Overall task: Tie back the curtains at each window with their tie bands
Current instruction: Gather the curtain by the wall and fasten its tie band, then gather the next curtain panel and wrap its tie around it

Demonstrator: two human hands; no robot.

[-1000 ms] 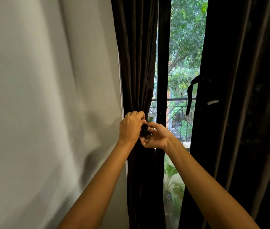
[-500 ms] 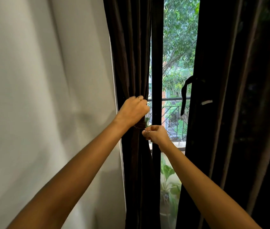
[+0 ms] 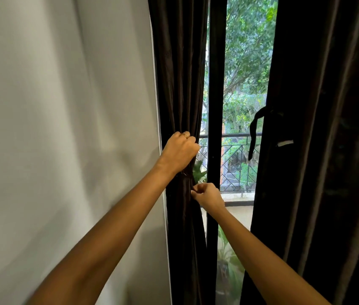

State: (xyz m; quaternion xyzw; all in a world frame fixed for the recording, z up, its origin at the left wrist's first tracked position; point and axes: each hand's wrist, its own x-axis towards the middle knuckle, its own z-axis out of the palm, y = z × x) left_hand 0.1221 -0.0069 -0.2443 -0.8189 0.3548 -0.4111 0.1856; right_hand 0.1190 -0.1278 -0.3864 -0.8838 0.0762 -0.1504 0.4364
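The dark left curtain [image 3: 180, 84] hangs gathered beside the window frame [image 3: 216, 106]. My left hand [image 3: 179, 150], wearing a ring, is closed around the curtain's folds at its window-side edge. Just beneath that wrist a dark tie band [image 3: 186, 175] cinches the fabric. My right hand [image 3: 208, 194] is lower and to the right, with its fingers pinched at the curtain's edge right under the band. What it pinches blends into the dark cloth. The right curtain [image 3: 319, 150] carries its own band [image 3: 253, 133], which hangs as a loose loop, and a white tag [image 3: 285, 143].
A pale grey wall [image 3: 64, 128] fills the left half of the view. Through the narrow glass between the curtains I see a balcony railing [image 3: 233, 164], trees and potted leaves [image 3: 227, 256] below.
My hands were together at the band one second ago. My left hand has since moved up the curtain and my right hand has dropped slightly below the band.
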